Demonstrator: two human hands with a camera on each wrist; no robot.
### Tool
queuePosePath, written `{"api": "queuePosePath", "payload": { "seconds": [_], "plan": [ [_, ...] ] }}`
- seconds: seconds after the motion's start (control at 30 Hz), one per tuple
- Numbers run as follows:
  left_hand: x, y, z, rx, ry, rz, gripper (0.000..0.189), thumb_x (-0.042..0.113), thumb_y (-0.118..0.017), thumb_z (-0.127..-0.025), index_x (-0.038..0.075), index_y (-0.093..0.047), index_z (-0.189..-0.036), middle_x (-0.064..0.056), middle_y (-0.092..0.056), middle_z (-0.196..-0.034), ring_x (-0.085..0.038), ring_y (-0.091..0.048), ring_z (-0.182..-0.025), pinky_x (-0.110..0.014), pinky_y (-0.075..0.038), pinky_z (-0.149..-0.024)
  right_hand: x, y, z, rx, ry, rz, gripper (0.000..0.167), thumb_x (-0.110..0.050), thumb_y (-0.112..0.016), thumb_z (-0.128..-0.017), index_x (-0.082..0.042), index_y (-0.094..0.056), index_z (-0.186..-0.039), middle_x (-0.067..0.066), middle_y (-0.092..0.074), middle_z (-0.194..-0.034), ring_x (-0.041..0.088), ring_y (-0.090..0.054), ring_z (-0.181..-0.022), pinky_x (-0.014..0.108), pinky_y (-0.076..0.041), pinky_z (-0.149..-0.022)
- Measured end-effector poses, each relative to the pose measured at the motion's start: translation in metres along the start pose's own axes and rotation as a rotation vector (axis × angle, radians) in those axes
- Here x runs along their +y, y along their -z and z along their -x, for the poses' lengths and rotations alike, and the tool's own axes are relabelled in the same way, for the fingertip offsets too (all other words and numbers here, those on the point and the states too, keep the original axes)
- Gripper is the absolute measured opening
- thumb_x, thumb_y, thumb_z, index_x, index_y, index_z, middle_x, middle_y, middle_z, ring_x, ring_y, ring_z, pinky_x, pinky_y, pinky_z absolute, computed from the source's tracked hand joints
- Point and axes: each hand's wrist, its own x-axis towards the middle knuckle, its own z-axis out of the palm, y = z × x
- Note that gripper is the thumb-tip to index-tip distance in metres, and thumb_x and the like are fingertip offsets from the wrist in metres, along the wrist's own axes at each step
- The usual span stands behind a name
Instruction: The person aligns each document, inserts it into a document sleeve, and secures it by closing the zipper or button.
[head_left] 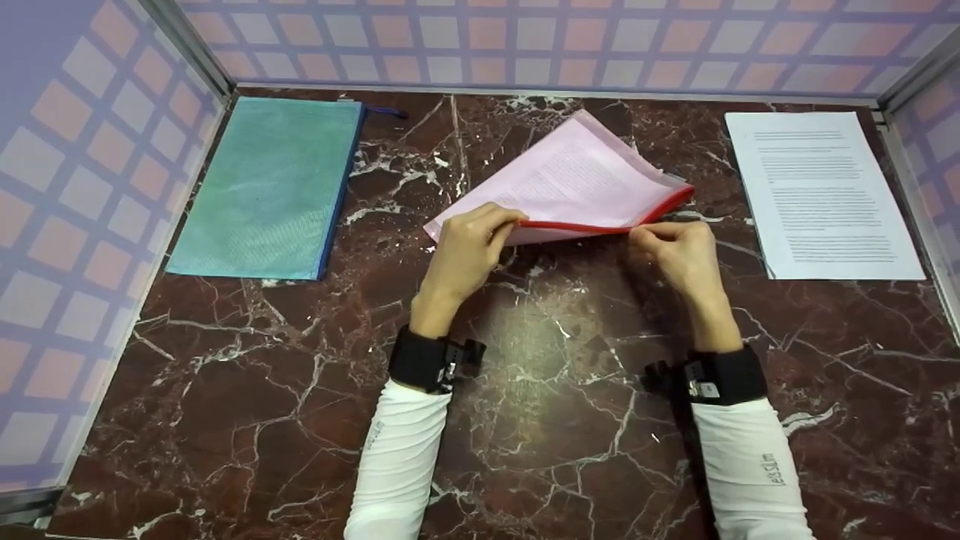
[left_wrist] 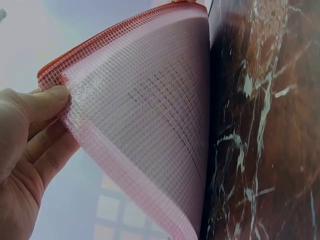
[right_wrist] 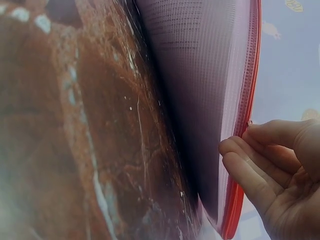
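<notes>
A pink mesh zipper pouch [head_left: 562,172] with a red zipper edge [head_left: 577,226] is tilted up off the table at its near side. Printed paper shows through its mesh in all views. My left hand [head_left: 469,247] pinches one corner of the pouch at the zipper end, thumb on the mesh face [left_wrist: 125,95] in the left wrist view. My right hand [head_left: 679,251] pinches the red zipper edge [right_wrist: 252,65] further along, thumb and fingers on either side. Whether the zipper is closed, and whether a slider sits under the right fingertips, I cannot tell.
A green mesh pouch [head_left: 262,187] with a blue zipper edge lies flat at the left. Printed white sheets [head_left: 825,195] lie at the right. The dark red marbled table [head_left: 555,420] is bounded by checked panels [head_left: 525,45] at the back and sides.
</notes>
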Motion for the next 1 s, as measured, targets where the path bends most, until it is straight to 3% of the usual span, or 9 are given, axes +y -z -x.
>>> {"api": "queuePosePath", "payload": {
  "seconds": [0.37,0.7,1.0],
  "plan": [
    [-0.011,0.007,0.003,0.026,0.065,-0.014,0.015,0.002,-0.063,-0.093,0.003,-0.074,-0.101,-0.011,-0.076,-0.100,-0.024,-0.073,-0.096,-0.027,-0.058,-0.092,0.000,0.002,0.000,0.007,-0.009,-0.008,0.021,-0.016,-0.071,-0.088,0.002,-0.078,-0.098,-0.029,-0.062,-0.058,-0.004,-0.066,-0.058,0.011,-0.050,-0.051],
    [-0.022,0.019,0.006,0.111,0.110,-0.054,0.014,0.004,-0.064,-0.092,0.006,-0.076,-0.100,-0.010,-0.077,-0.099,-0.025,-0.074,-0.095,-0.033,-0.058,-0.091,-0.007,0.012,0.002,0.003,-0.094,-0.125,0.027,-0.007,-0.066,-0.090,0.014,-0.071,-0.105,-0.021,-0.066,-0.058,-0.002,-0.069,-0.059,0.015,-0.059,-0.062],
    [-0.030,0.026,0.008,0.136,0.125,-0.057,0.014,0.003,-0.063,-0.093,0.005,-0.075,-0.101,-0.010,-0.077,-0.099,-0.025,-0.073,-0.096,-0.035,-0.057,-0.089,0.018,0.020,-0.007,0.046,-0.111,-0.110,0.032,-0.012,-0.069,-0.090,0.013,-0.069,-0.110,-0.023,-0.067,-0.061,-0.003,-0.068,-0.060,0.014,-0.058,-0.062]
  ]
}}
